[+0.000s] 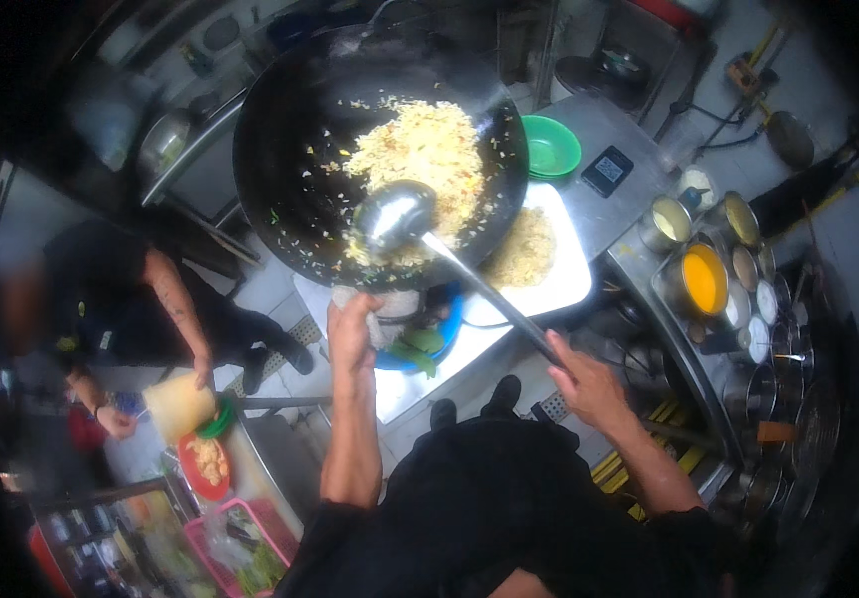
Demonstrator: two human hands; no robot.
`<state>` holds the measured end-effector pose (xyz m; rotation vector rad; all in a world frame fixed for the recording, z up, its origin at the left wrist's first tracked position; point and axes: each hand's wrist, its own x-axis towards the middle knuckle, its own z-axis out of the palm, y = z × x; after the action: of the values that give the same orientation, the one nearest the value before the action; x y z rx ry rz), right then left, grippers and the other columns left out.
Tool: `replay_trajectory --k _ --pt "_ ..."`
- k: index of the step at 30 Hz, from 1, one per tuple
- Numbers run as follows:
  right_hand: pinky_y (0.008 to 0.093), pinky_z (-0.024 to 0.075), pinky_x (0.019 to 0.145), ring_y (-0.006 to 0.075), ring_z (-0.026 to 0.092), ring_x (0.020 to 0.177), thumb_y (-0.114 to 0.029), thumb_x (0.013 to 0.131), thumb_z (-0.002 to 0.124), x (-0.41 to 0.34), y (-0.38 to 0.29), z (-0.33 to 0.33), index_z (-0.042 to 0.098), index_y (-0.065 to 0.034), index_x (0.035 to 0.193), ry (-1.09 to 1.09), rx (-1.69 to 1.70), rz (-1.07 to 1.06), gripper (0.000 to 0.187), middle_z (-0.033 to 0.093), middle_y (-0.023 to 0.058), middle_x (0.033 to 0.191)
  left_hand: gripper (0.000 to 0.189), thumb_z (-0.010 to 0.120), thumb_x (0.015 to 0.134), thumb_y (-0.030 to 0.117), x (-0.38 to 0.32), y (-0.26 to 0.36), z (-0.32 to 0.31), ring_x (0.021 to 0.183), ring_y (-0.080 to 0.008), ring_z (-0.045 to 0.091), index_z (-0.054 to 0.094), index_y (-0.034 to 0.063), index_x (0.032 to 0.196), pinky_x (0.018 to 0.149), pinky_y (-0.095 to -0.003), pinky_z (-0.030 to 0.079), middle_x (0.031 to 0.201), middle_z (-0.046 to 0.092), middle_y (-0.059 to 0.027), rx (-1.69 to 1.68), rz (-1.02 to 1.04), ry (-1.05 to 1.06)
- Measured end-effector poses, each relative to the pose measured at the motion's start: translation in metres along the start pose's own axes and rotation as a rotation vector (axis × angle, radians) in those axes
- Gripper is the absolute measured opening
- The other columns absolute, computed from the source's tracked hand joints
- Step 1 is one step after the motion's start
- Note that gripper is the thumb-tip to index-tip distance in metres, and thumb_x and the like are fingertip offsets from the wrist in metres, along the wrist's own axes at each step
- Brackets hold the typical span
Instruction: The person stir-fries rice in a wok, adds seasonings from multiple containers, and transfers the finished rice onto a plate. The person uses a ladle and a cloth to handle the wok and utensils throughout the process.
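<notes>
A large black wok (287, 187) is held up at the top centre, with fried rice (429, 142) heaped in its middle and loose grains scattered over its wall. My left hand (352, 333) grips the wok's near edge or handle through a grey cloth (392, 303). In my right hand (586, 385) is the long handle of a steel wok ladle (399, 217). The ladle's bowl rests over the near part of the rice. Partly behind the wok, a white tray (579, 276) carries more fried rice (528, 250).
Below the wok stands a blue bowl (453, 329) with green leaves (418, 347). Green bowls (553, 146) and a phone-like device (609, 171) sit on the steel counter (609, 123). Seasoning pots (704, 278) line the right. A co-worker (183, 314) handles a container (179, 407) at left.
</notes>
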<state>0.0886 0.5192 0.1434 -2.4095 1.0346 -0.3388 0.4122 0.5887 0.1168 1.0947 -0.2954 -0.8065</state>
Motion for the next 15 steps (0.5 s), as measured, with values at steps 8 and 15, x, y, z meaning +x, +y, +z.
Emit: replay_trajectory --k 8,15 --pt "0.0437 0.0463 0.061 0.0353 0.057 0.069 -0.019 0.082 0.061 -0.058 0.04 -0.036 0.039 -0.0215 0.135 0.122 -0.226 0.042 0.057 0.057 0.015 0.079 0.035 0.052 0.069 0.004 0.023 -0.029 -0.008 0.082 -0.018 0.056 0.054 -0.0048 0.103 0.076 -0.0299 0.044 0.091 0.06 -0.0093 0.046 0.126 0.024" --pt "0.0403 0.0473 0.06 0.0339 0.059 0.068 -0.014 0.081 0.061 -0.103 0.078 0.001 0.044 -0.0172 0.132 0.273 -0.17 0.091 0.054 0.059 0.0153 0.08 0.036 0.05 0.069 0.002 0.031 -0.04 0.0 0.081 -0.017 0.056 0.053 -0.0035 0.104 0.074 -0.0297 0.045 0.092 0.059 -0.0088 0.11 0.233 0.051"
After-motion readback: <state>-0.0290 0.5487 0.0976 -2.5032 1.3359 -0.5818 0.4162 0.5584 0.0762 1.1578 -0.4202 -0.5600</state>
